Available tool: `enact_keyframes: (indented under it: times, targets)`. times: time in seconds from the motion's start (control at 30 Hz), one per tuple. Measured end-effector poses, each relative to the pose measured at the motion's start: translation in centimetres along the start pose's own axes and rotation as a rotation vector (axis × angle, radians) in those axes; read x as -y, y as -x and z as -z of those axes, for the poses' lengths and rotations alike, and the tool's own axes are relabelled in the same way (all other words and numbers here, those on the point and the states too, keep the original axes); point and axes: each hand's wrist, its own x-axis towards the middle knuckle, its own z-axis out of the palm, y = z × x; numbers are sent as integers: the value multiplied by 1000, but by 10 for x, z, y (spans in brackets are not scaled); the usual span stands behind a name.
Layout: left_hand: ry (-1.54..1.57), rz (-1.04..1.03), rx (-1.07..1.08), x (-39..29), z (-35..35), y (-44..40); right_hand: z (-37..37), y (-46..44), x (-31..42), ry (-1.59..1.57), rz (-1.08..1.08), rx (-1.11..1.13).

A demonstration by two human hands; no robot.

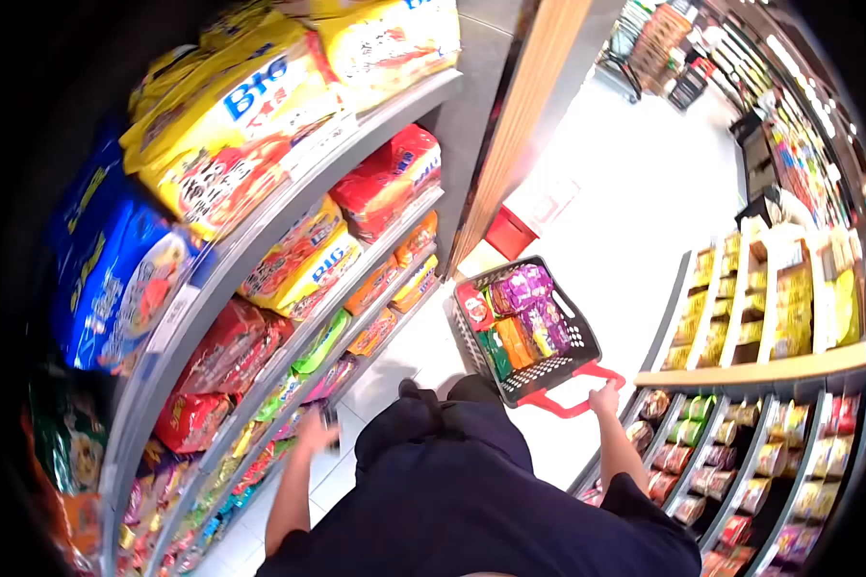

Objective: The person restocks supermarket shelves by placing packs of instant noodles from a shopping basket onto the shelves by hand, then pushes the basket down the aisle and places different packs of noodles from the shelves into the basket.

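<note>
My right hand (pixel 603 396) is closed around the red handle (pixel 560 410) of a dark shopping basket (pixel 579 338). Inside the basket lie purple packs (pixel 523 288), an orange pack (pixel 515 341), a red pack (pixel 473 305) and a green pack (pixel 495 353). At my left side, my left hand (pixel 316 431) hangs close to the lower noodle shelves, with a small dark object (pixel 330 417) beside it. Its fingers are blurred, and I cannot tell whether that object is held or worn.
Tall shelves (pixel 394 115) at my left carry large yellow packs (pixel 236 120), a blue pack (pixel 115 279) and several other bagged foods. A red box (pixel 510 233) stands beyond the basket. Another display (pixel 760 361) with packaged goods is on the right. The white floor (pixel 616 183) runs between them.
</note>
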Motion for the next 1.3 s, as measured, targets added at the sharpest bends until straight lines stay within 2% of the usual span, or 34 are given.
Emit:
enact_keyframes:
  times: [0.07, 0.1, 0.2, 0.43, 0.63, 1.3]
  targets:
    - [-41, 59, 299, 36, -40, 62, -3, 21, -7, -29, -15, -37]
    - [-33, 102, 393, 37, -53, 67, -11, -4, 12, -47, -16, -69]
    - [-15, 218, 556, 46, -71, 89, -5, 0, 7, -60, -65, -71]
    - [31, 243, 438, 35, -48, 35, -7, 4, 3, -80, -16, -128]
    - [54, 237, 394, 6, -36, 1, 2, 13, 11, -55, -68, -81]
    - [-64, 282, 500, 1, -39, 30, 4, 18, 13, -161, -70, -103]
